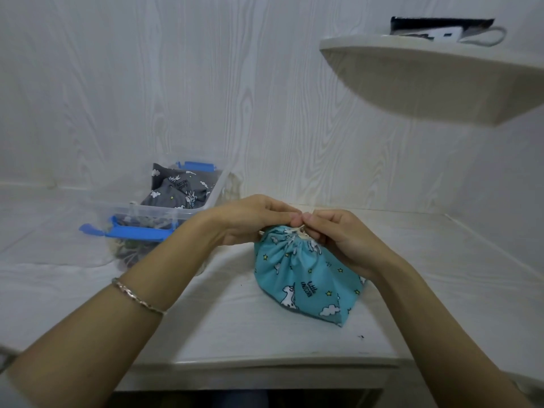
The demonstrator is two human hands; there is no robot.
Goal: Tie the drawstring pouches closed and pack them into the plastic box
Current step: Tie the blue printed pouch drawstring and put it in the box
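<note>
Left hand (250, 219) and right hand (345, 241) pinch one teal pouch (300, 279); one grey pouch (179, 190) lies in one plastic box (139, 231).

Cinched turquoise pouch (303, 278) on table; grey pouch (179, 189) inside plastic box (147, 210).

Pouch (303, 281) on the table (235, 334), right of the plastic box (164, 209) with a second pouch (179, 189) inside.

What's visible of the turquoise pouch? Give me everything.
The turquoise pouch looks like cotton, printed with white unicorns, clouds, yellow stars and dark lettering. Its mouth is gathered into pleats; the body lies bulging on the white table. The left hand and right hand pinch at the cinched mouth, fingertips meeting.
</note>
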